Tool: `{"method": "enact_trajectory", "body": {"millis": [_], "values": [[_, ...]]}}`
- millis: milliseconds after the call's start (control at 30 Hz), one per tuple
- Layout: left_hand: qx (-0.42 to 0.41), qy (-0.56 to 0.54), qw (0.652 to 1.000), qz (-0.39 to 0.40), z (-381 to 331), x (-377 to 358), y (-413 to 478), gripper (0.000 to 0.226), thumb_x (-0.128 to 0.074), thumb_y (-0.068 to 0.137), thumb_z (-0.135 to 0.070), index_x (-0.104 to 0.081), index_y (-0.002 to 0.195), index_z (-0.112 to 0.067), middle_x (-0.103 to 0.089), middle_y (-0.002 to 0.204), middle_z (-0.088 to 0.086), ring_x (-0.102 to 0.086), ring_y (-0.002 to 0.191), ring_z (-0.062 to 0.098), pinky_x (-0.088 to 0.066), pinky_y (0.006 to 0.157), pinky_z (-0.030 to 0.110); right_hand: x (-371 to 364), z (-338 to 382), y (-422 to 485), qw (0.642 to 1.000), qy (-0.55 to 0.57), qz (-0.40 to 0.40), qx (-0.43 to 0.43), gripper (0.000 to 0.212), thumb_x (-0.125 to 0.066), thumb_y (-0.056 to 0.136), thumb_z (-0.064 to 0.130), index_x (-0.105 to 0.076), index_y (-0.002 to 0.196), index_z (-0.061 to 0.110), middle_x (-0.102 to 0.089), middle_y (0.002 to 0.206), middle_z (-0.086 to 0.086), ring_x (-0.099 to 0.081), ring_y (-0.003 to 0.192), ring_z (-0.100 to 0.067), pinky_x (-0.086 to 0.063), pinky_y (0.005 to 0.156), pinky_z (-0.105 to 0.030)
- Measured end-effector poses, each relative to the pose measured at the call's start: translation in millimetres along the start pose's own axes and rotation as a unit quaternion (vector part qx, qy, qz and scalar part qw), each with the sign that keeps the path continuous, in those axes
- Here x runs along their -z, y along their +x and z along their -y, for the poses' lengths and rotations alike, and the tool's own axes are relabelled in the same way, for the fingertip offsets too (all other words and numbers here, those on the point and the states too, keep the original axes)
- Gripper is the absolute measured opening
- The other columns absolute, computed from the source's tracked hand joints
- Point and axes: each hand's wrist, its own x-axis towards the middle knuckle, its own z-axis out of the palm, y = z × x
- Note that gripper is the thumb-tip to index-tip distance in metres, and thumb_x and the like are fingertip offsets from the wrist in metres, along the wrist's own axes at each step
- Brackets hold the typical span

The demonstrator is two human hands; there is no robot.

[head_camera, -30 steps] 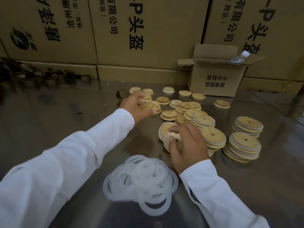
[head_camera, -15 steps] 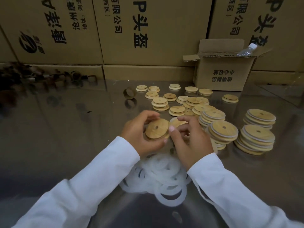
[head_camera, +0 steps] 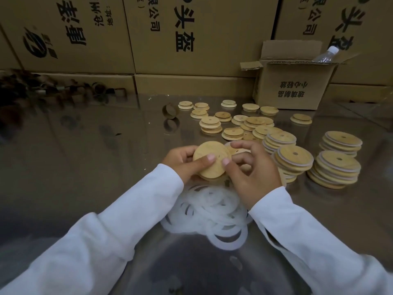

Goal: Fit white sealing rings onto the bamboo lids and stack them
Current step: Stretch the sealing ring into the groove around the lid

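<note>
Rings (head_camera: 212, 209) in a white heap on the table (head_camera: 85, 156), right under my wrists. Just past them my left hand (head_camera: 182, 162) grips a bamboo lid (head_camera: 209, 158), thumb across its face, fingers curled behind. My right hand (head_camera: 253, 173) has its thumb on that lid's edge and its other fingers curled over a second lid (head_camera: 238, 150). Ringed stacks (head_camera: 336, 169) sit off to the right, loose lids (head_camera: 234, 122) farther back by an open box (head_camera: 291, 86).

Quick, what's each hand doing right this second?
Left hand: closed, gripping the bamboo lid.
Right hand: closed, pinching the same lid's edge.
</note>
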Motion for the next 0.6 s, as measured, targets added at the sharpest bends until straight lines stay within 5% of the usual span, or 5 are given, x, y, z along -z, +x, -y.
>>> {"method": "enact_trajectory", "body": {"millis": [100, 267, 400, 600], "values": [[-0.014, -0.001, 1.0, -0.023, -1.8, 6.1, 3.4, 0.019, -0.064, 0.075, -0.02, -0.066, 0.092, -0.011, -0.071, 0.071, -0.001, -0.068, 0.067, 0.011, -0.054, 0.054, 0.023, 1.3, -2.2, -1.2, 0.987, -0.157, -0.003, 0.043, 0.021, -0.053, 0.087, 0.036, -0.052, 0.106, 0.028, -0.057, 0.072, 0.019, -0.058, 0.091, -0.017, -0.042, 0.088, -0.039], [-0.023, -0.03, 0.997, -0.067, -0.9, 13.8, 10.0, 0.008, -0.059, 0.083, -0.019, -0.066, 0.084, -0.019, -0.071, 0.067, -0.006, -0.067, 0.062, 0.007, -0.053, 0.052, 0.021, -0.6, -6.7, -2.3, 0.916, -0.374, 0.066, 0.125, 0.026, -0.049, 0.082, 0.052, -0.069, 0.085, 0.035, -0.057, 0.097, 0.012, -0.037, 0.105, -0.014, -0.017, 0.08, -0.031], [-0.029, -0.047, 0.997, -0.057, 0.9, 17.9, 11.4, 0.008, -0.059, 0.08, -0.018, -0.065, 0.086, -0.018, -0.071, 0.071, -0.008, -0.068, 0.068, 0.006, -0.056, 0.059, 0.024, -3.7, -11.2, 0.6, 0.896, -0.41, 0.126, 0.113, 0.028, -0.047, 0.08, 0.057, -0.068, 0.09, 0.041, -0.053, 0.105, 0.014, -0.031, 0.108, -0.012, -0.012, 0.077, -0.031], [-0.007, -0.095, 0.992, -0.082, -0.2, 18.7, 11.1, 0.008, -0.057, 0.084, -0.014, -0.062, 0.09, -0.015, -0.067, 0.09, 0.004, -0.065, 0.085, 0.019, -0.059, 0.063, 0.031, -3.5, -12.0, 2.4, 0.933, -0.322, 0.115, 0.111, 0.013, -0.062, 0.078, 0.042, -0.053, 0.068, 0.042, -0.05, 0.095, 0.019, -0.033, 0.104, -0.008, -0.014, 0.077, -0.025]]}}
